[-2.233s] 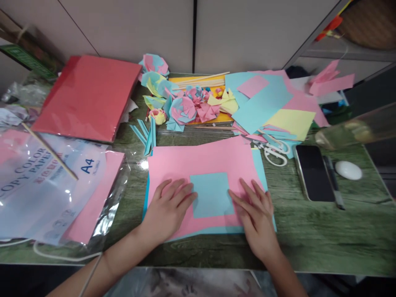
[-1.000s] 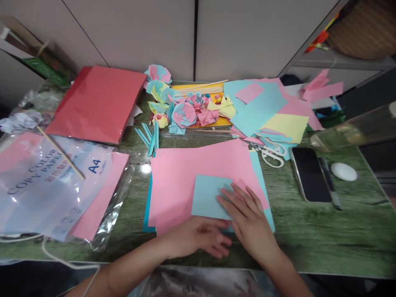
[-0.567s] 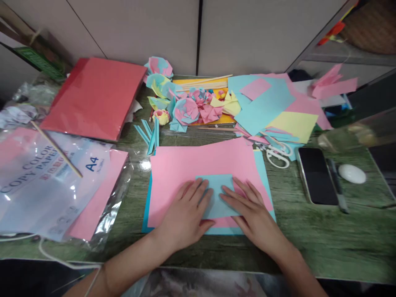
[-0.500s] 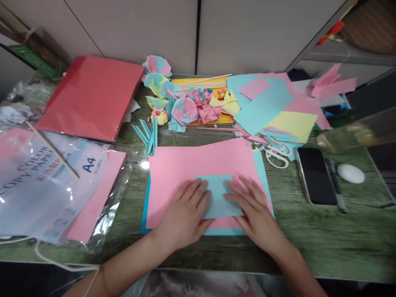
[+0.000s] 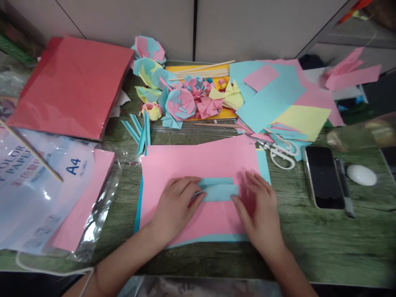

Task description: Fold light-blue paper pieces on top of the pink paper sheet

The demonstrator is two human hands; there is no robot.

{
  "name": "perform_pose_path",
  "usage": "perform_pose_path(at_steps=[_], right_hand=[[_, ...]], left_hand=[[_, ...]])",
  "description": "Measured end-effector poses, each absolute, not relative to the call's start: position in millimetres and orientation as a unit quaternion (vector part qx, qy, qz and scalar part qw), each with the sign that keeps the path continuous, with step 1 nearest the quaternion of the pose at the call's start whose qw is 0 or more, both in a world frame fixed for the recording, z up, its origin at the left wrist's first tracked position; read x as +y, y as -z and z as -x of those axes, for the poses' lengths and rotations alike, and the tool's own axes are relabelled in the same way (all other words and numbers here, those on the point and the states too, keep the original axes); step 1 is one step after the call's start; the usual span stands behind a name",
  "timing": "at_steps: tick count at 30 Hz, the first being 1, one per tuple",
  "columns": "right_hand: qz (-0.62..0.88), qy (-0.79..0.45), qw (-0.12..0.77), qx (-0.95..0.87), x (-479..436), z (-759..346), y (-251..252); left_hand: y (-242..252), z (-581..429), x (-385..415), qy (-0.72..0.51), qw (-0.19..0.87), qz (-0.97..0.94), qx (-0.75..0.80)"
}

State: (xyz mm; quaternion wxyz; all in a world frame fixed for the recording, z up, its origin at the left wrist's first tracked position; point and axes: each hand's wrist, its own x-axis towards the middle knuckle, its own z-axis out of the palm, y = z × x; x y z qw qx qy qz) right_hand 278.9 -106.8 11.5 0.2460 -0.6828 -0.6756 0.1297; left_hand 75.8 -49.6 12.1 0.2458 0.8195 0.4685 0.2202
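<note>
A light blue piece of paper (image 5: 220,193) lies on a pink sheet (image 5: 185,161), its near edge folded over toward the far edge with a strip of the back part showing. My left hand (image 5: 173,206) holds its left end between thumb and fingers. At the right end, my right hand (image 5: 261,206) has its thumb tip at the fold's near corner, while the other fingers are stretched out and apart over the pink sheet. Beneath the pink sheet, blue paper (image 5: 264,165) sticks out at the edges.
Folded paper flowers (image 5: 181,103), wooden sticks (image 5: 204,74) and loose coloured sheets (image 5: 272,95) lie at the back. White-handled scissors (image 5: 283,156), a phone (image 5: 324,177), a cutter knife (image 5: 345,187) and a white mouse (image 5: 361,175) are on the right. A plastic paper pack (image 5: 46,198) and red package (image 5: 74,86) occupy the left.
The light blue paper lay flat under both hands and is now folded over from the near side. My right hand has shifted rightward off its surface; the view has tilted slightly.
</note>
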Motion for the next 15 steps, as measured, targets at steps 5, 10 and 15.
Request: perform_pose_path(at_steps=[5, 10, 15], right_hand=[[0.551, -0.068, 0.203, -0.806, -126, -263, -10], [0.568, -0.078, 0.076, -0.816, -123, -251, -3], [0.566, -0.090, 0.074, -0.816, -117, -251, -2]], left_hand=[[-4, -78, -45, -0.225, 0.245, -0.812, 0.480], [-12, -75, -55, -0.197, 0.079, -0.875, 0.435], [-18, -76, -85, -0.110, 0.060, -0.929, 0.349]])
